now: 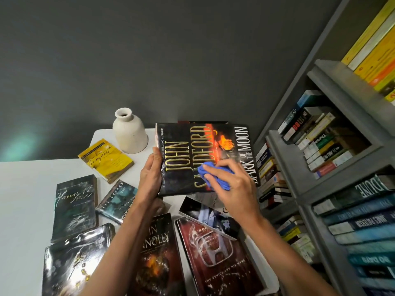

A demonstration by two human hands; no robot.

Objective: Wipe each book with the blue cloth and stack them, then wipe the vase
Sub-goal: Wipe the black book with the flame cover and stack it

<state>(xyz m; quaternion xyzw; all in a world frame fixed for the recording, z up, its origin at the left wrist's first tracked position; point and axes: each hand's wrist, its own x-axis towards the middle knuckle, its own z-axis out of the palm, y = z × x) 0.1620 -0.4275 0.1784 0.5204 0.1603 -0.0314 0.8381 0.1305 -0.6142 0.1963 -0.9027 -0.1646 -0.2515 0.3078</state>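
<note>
We see the left hand point(150, 174) gripping the John Sandford book point(188, 144) by its left edge, thumb on the cover's rim, fingers hidden behind it, cover facing up twd the camera. The right hand point(233, 189) has its fingers curled over the bunched blue cloth point(204, 170), pressing it onto the cover's lower middle, across the gold author lettering. The book is at the far right of the white tabletop point(25, 189). An edge of another book pokes out behind its top, and we can't tell whether the held one rests on it. The cream vase point(130, 131) stands upright just left of the book, near the tabletop's back edge, apart from both hands. Other bks lie flat around the arms: a yellow Tempest paperback point(105, 160) in front of the vase, a dark Henry VI point(74, 207), a teal book point(119, 199), a Connolly novel point(158, 253) btwn the forearms, and a red Honda book point(218, 259) by the right forearm. A gray bookshelf point(284, 157) packed w/ bks stands at right.
</note>
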